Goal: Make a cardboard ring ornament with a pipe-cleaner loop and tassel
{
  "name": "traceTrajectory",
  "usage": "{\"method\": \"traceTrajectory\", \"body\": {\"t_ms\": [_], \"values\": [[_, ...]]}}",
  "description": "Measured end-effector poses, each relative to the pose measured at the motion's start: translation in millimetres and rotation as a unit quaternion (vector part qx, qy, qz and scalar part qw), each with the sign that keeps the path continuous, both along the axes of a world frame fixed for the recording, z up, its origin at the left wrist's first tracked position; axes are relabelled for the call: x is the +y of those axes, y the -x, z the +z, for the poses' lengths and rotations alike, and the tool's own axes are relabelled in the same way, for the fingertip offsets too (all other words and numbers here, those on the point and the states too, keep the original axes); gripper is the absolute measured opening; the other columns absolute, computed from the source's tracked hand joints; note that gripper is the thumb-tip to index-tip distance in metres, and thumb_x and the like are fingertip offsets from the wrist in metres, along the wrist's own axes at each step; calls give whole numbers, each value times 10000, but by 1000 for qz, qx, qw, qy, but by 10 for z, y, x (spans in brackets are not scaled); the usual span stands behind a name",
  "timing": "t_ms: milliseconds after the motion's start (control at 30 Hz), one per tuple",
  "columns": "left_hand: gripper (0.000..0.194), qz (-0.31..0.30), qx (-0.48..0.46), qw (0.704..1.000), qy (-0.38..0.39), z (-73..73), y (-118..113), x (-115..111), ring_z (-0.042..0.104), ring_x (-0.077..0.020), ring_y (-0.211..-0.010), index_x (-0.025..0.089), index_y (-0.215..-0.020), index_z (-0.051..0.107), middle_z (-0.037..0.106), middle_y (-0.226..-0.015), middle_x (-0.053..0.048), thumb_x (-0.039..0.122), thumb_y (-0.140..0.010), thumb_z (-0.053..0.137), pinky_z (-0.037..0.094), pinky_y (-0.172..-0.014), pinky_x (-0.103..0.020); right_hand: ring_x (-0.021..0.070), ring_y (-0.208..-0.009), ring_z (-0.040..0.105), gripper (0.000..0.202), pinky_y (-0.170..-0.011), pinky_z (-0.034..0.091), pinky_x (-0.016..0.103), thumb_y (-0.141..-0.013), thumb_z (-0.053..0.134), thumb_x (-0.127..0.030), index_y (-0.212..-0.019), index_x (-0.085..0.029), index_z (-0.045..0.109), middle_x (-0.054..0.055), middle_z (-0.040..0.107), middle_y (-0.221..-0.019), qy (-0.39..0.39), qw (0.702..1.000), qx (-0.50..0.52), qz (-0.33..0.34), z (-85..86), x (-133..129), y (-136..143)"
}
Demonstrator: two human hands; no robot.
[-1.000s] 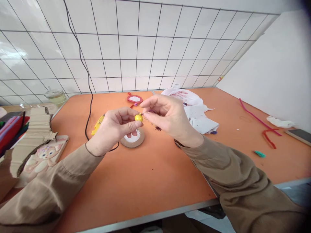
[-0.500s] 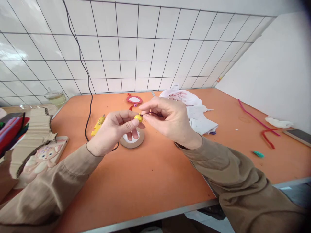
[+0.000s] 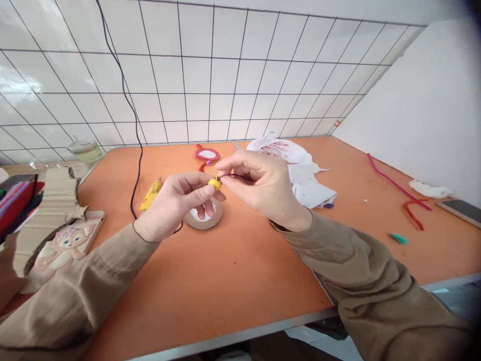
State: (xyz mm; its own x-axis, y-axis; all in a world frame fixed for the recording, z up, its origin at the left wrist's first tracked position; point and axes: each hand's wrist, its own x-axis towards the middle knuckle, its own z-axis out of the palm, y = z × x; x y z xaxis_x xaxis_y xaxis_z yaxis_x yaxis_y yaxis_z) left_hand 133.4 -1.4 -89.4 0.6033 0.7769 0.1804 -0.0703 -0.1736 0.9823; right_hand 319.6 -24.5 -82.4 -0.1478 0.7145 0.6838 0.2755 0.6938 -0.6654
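We see a big white wall (image 3: 225,75) with dark lines at the back. In front of it we have an orange counter (image 3: 210,291). At its left side there is a torn piece of brown cardboard (image 3: 48,200). A crumpled white bag (image 3: 276,148) lies at the back, behind our right hand (image 3: 265,183). That hand is nearly closed, its thumb and first finger pinching. Our left hand (image 3: 173,203) has its thumb and first finger closed on something small, and its other fingers curl loosely. Far to the right we see a long pink stick (image 3: 394,179). Under our left hand lies a round card (image 3: 215,218) with a white middle. Just beside that hand is a yellow tool (image 3: 151,194). Behind our hands there is a red oval (image 3: 207,154), white inside. Our left hand holds the yellow bell (image 3: 215,184), up above the counter. Our right hand holds a thin dark string (image 3: 236,175) at the top of the bell. We cannot tell if it goes through the loop.
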Motion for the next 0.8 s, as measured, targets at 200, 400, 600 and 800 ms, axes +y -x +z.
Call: {"method": "traceTrajectory", "body": {"t_ms": [200, 400, 600, 800], "values": [[220, 0, 15, 1000, -25, -4, -5, -3, 614, -99, -619, 165, -973, 747, 739, -857, -53, 356, -883, 682, 498, -550, -203, 108, -711, 658, 120, -635, 561, 253, -808, 602, -125, -867, -210, 664, -21, 684, -787, 13, 1000, -1, -7, -11, -1, -3], [213, 37, 48, 996, -63, 46, -8, -42, 622, -108, -610, 131, -969, 730, 715, -771, -42, 313, -868, 688, 504, -549, -205, 107, -685, 609, 202, -596, 497, 268, -838, 574, -75, -824, -230, 703, -21, 677, -771, -24, 997, -69, 5, 26, 22, -58], [192, 47, 70, 993, -87, 97, -10, -80, 628, -108, -608, 116, -972, 721, 722, -765, -48, 272, -883, 650, 504, -543, -203, 95, -624, 549, 178, -529, 432, 258, -828, 626, -62, -774, -219, 690, -18, 655, -734, -70, 992, -102, -1, 71, 31, -99], [220, 30, 35, 998, -43, 75, -13, -57, 627, -99, -608, 127, -973, 719, 746, -864, -66, 316, -866, 684, 500, -538, -201, 132, -728, 614, 198, -629, 489, 309, -843, 603, -79, -802, -239, 712, -23, 682, -719, -41, 995, -84, 19, 80, 1, -76]]}}
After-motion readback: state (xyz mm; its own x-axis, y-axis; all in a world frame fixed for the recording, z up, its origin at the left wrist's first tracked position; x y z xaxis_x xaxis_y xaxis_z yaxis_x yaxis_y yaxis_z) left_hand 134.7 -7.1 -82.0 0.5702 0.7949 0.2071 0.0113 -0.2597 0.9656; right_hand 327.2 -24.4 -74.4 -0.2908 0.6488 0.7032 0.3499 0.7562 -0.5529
